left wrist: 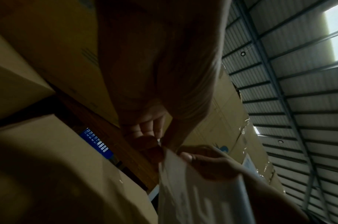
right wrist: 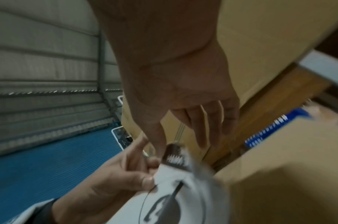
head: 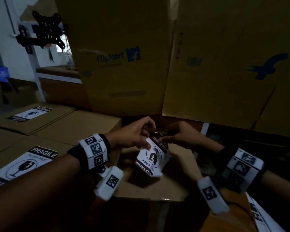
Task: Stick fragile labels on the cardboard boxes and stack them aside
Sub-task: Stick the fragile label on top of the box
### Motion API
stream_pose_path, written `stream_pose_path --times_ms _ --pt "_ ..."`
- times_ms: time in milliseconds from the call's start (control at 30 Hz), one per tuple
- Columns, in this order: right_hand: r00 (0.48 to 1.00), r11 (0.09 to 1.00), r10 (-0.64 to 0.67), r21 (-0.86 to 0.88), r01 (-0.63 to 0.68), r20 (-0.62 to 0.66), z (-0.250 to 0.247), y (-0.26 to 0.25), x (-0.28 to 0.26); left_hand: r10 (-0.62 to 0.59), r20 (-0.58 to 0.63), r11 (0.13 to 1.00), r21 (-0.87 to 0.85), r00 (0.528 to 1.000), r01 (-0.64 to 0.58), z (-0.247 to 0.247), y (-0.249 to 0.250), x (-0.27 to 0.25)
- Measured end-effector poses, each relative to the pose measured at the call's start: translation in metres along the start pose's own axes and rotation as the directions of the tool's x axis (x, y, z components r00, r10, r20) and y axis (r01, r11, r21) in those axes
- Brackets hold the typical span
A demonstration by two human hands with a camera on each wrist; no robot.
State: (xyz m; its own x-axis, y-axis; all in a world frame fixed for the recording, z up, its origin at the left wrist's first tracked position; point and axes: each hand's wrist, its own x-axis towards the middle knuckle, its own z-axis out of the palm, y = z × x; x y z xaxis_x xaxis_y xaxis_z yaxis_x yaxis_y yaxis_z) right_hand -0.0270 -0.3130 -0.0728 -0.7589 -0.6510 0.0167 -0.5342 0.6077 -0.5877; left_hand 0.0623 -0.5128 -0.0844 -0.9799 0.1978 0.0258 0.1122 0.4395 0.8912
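Observation:
A white fragile label (head: 152, 158) with a black broken-glass symbol hangs tilted above a plain cardboard box (head: 157, 186) in the head view. My left hand (head: 150, 137) pinches the label's upper left edge. My right hand (head: 163, 137) pinches its dark top corner between thumb and forefinger, the other fingers loosely spread. The left wrist view shows the label (left wrist: 193, 189) from behind, below my left fingers (left wrist: 152, 128). In the right wrist view the label (right wrist: 183, 189) sits under my right fingers (right wrist: 160, 145), and my left hand (right wrist: 116, 181) holds its edge.
Two flat boxes on the left carry stuck fragile labels (head: 29, 113) (head: 23, 163). Tall Flipkart cartons (head: 120, 56) (head: 233, 64) stand close behind the hands. A black metal bracket (head: 43, 30) hangs on the wall at the upper left. More label sheets (head: 261, 215) lie at the lower right.

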Motion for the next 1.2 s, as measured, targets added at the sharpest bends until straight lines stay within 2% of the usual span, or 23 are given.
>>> stream_pose_path --times_ms 133,267,367,433,500,600,667,733,833,933,1000,1033,1133,1200 --pt "0.999 0.994 0.035 0.099 -0.038 0.026 0.013 -0.013 -0.009 -0.021 0.062 0.998 -0.053 0.998 0.024 -0.001 0.002 -0.002" --pt "0.991 0.981 0.089 0.182 -0.07 -0.095 0.009 -0.013 -0.011 -0.057 -0.064 0.997 -0.054 0.996 0.054 -0.01 0.006 -0.012" --pt "0.953 0.937 0.186 0.335 -0.099 -0.239 0.001 -0.008 -0.016 -0.144 -0.189 0.989 -0.003 0.971 0.146 -0.022 0.005 -0.019" --pt "0.912 0.879 0.252 0.47 -0.076 -0.324 0.0 -0.007 -0.022 -0.196 -0.28 0.98 -0.088 0.94 0.179 -0.024 -0.001 -0.022" --pt "0.883 0.778 0.322 0.627 -0.04 -0.342 0.004 -0.011 -0.029 -0.276 -0.307 0.95 -0.233 0.911 0.209 -0.015 -0.008 -0.025" --pt "0.846 0.559 0.412 0.827 0.057 -0.338 0.019 -0.021 -0.037 -0.407 -0.219 0.852 -0.44 0.887 0.283 0.008 -0.012 -0.03" --pt "0.811 0.475 0.451 0.87 0.137 -0.374 0.034 -0.028 -0.043 -0.432 -0.158 0.801 -0.52 0.888 0.297 0.019 -0.012 -0.029" --pt "0.789 0.429 0.477 0.886 0.177 -0.388 0.051 -0.036 -0.05 -0.422 -0.148 0.769 -0.582 0.895 0.266 0.027 -0.01 -0.024" --pt "0.779 0.369 0.497 0.906 0.21 -0.383 0.075 -0.041 -0.057 -0.365 -0.242 0.734 -0.669 0.899 0.119 0.037 -0.004 -0.017" --pt "0.785 0.368 0.51 0.914 0.169 -0.351 0.084 -0.042 -0.067 -0.335 -0.364 0.766 -0.643 0.869 0.026 0.036 -0.002 -0.01" --pt "0.784 0.42 0.542 0.906 0.059 -0.302 0.083 -0.038 -0.076 -0.31 -0.387 0.809 -0.587 0.868 0.027 0.033 -0.001 -0.008" --pt "0.767 0.449 0.572 0.894 0.005 -0.291 0.08 -0.034 -0.081 -0.301 -0.389 0.826 -0.563 0.871 0.034 0.03 -0.001 -0.007" --pt "0.703 0.56 0.615 0.825 -0.071 -0.357 0.066 -0.014 -0.092 -0.289 -0.335 0.856 -0.511 0.897 0.085 0.025 -0.001 -0.006" --pt "0.713 0.636 0.577 0.767 -0.088 -0.397 0.054 -0.003 -0.091 -0.283 -0.257 0.871 -0.473 0.924 0.135 0.026 -0.002 -0.006"
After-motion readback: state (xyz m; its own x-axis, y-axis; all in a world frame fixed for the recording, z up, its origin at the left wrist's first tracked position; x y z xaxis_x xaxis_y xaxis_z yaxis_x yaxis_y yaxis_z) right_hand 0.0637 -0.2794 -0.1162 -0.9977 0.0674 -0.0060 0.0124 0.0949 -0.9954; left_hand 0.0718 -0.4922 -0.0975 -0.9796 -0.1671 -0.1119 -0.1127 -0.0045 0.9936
